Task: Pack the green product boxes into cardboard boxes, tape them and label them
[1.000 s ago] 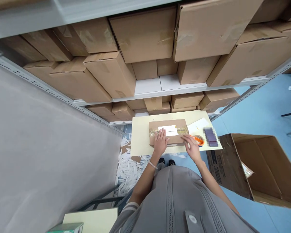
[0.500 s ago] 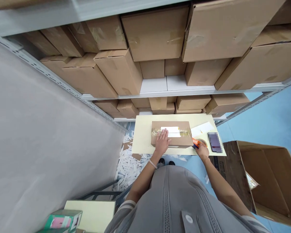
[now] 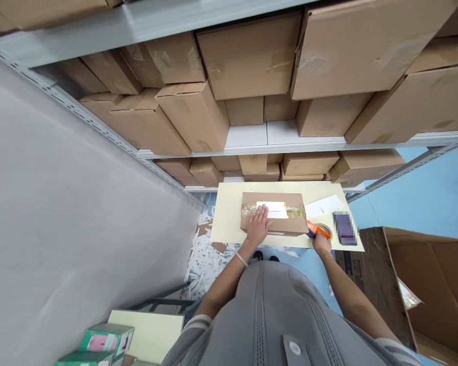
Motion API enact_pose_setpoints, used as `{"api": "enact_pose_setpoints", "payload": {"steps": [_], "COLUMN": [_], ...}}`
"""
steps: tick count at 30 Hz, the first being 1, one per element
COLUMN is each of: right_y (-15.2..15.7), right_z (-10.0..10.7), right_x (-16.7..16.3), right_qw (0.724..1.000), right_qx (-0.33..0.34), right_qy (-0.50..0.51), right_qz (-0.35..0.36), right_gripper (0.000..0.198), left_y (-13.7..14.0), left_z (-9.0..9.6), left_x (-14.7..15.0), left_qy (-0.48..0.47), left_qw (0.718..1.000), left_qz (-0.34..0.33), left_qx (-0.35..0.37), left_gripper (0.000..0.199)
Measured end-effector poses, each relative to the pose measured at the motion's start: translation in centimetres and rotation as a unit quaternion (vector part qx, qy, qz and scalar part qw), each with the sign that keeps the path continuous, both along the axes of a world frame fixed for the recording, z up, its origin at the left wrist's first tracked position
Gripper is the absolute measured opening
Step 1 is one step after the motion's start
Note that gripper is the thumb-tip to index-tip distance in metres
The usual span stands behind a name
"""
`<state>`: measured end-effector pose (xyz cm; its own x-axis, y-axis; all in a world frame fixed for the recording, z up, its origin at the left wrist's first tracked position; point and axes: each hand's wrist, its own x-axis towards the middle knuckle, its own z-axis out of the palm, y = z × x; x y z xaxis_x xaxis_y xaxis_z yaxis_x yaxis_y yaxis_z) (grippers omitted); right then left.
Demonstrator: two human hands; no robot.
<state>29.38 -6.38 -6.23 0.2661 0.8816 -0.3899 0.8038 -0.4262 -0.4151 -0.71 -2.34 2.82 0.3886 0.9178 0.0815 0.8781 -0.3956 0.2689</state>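
A taped cardboard box (image 3: 248, 223) lies on the pale yellow tabletop (image 3: 229, 223), with a white label (image 3: 277, 209) and clear tape across its top. My left hand (image 3: 258, 227) rests flat on the box, fingers spread over the label's left part. At the box's right end, my right hand (image 3: 322, 244) is wrapped round an orange and blue tape dispenser (image 3: 313, 229) carrying a roll of tape. The dispenser's orange front is close to the box's lower right corner; whether they touch, I cannot tell.
White paper (image 3: 324, 206) and a blurred dark phone-like object (image 3: 345, 229) lie right of the box. Shelves packed with cardboard boxes (image 3: 252, 61) rise behind. A large opened carton (image 3: 431, 274) stands at right. Paper shreds (image 3: 204, 259) cover the floor at left; green boxes (image 3: 107, 339) sit lower left.
The whole view has shifted slightly. More of the tape roll shows beside my right hand now. My left hand stays flat on the box.
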Motion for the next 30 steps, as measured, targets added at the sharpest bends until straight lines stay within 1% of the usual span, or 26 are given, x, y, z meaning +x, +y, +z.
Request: {"api": "enact_pose_setpoints", "payload": {"steps": [3, 5, 7, 10, 13, 15, 18, 20, 22, 24, 27, 30], "right_y": [-0.6, -1.3, -2.2, -3.6, -4.2, -3.9, -2.5, -1.1, 0.5, 2.0, 4.0, 5.3], "right_z": [0.4, 1.0, 1.9, 4.3, 7.8, 10.4, 14.0, 15.6, 16.4, 16.7, 16.8, 17.0], "right_x": [-0.1, 0.2, 1.0, 2.8, 4.2, 4.3, 2.8, 0.9, -1.1, -3.0, -5.2, -6.3], "right_qw": [0.998, 0.995, 0.993, 0.990, 0.990, 0.989, 0.980, 0.969, 0.958, 0.950, 0.943, 0.937], "right_qx": [-0.022, -0.025, -0.003, 0.067, 0.124, 0.146, 0.164, 0.173, 0.169, 0.156, 0.128, 0.109], "right_qy": [-0.048, -0.073, -0.098, -0.111, -0.062, -0.009, 0.081, 0.118, 0.149, 0.166, 0.170, 0.174], "right_qz": [-0.044, -0.059, -0.069, -0.062, -0.024, 0.010, 0.084, 0.132, 0.175, 0.213, 0.257, 0.283], "right_gripper": [0.030, 0.032, 0.035, 0.043, 0.049, 0.051, 0.054, 0.053, 0.050, 0.047, 0.043, 0.044], "left_y": [0.1, 0.1, 0.0, -0.1, 0.0, 0.2, 1.0, 1.6, 2.2, 2.6, 2.9, 3.0], "left_z": [-0.1, -0.2, -0.3, -0.5, -0.5, -0.4, 0.1, 0.5, 0.9, 1.3, 1.7, 1.6], "left_x": [0.0, 0.0, 0.0, 0.1, 0.2, 0.1, -0.5, -1.1, -1.7, -2.2, -2.7, -3.0], "left_qy": [-0.008, -0.013, -0.019, -0.033, -0.056, -0.077, -0.115, -0.149, -0.197, -0.257, -0.358, -0.447], "left_qw": [1.000, 1.000, 1.000, 0.999, 0.998, 0.997, 0.992, 0.986, 0.974, 0.956, 0.913, 0.865], "left_qz": [0.001, 0.003, 0.004, 0.004, 0.001, -0.006, -0.037, -0.064, -0.071, -0.045, 0.004, 0.021], "left_qx": [0.004, 0.005, 0.007, 0.007, 0.004, -0.001, -0.020, -0.046, -0.086, -0.136, -0.196, -0.228], "left_gripper": [0.062, 0.061, 0.061, 0.061, 0.060, 0.058, 0.055, 0.051, 0.047, 0.045, 0.043, 0.040]}}
